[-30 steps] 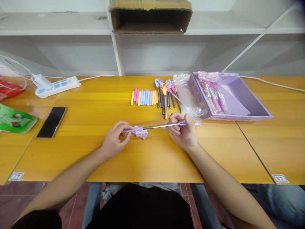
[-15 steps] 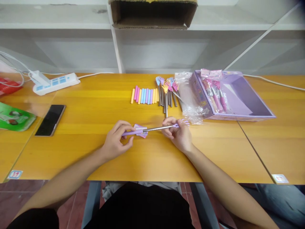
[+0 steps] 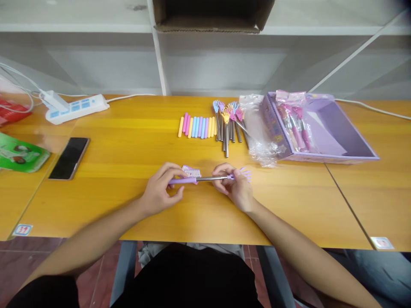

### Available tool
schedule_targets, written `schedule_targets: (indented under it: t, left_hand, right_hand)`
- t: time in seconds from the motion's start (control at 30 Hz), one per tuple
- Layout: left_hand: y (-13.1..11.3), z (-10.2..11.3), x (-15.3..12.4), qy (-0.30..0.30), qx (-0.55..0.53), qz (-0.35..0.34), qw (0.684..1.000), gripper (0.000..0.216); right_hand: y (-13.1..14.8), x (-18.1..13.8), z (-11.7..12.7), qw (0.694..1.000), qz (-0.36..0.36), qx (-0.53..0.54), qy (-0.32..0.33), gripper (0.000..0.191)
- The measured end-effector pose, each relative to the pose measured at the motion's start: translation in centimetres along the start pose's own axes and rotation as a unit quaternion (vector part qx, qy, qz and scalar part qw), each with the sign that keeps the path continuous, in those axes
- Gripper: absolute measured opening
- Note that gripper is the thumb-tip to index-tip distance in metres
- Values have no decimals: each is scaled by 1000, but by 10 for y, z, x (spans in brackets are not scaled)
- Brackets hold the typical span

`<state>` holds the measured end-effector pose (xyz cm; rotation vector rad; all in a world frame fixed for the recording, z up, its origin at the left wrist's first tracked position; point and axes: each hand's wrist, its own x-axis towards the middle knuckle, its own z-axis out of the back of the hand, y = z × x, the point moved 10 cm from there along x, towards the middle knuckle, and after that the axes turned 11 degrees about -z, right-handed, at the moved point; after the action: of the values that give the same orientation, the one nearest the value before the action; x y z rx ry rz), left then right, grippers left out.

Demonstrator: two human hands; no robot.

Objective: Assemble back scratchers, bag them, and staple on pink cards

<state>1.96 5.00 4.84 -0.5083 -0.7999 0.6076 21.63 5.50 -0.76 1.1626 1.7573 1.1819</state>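
Both hands hold one telescopic back scratcher point(image 3: 210, 178) level over the yellow table point(image 3: 128, 162). My left hand point(image 3: 160, 192) is closed round its purple handle, beside a small pink tag point(image 3: 192, 172). My right hand point(image 3: 236, 190) pinches the steel rod just behind the purple claw head point(image 3: 245, 174). The rod between the hands is short.
Behind lie a row of pastel handle sleeves point(image 3: 197, 127), a bunch of scratchers with coloured claws point(image 3: 227, 124), a crumpled plastic bag point(image 3: 257, 132) and a purple tray point(image 3: 324, 132) holding packed pink ones. At left are a phone point(image 3: 69, 157), a power strip point(image 3: 75, 108) and a green packet point(image 3: 19, 156).
My right hand has slid left along the rod toward my left hand, and the scratcher has grown shorter. The view has shifted slightly.
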Motion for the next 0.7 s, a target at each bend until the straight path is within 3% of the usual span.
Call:
schedule_targets:
  t: [0.7]
  left_hand:
    - [1, -10, -4, 21, -45, 47, 998, 42]
  right_hand:
    - [-23, -7, -24, 997, -13, -7, 78, 55]
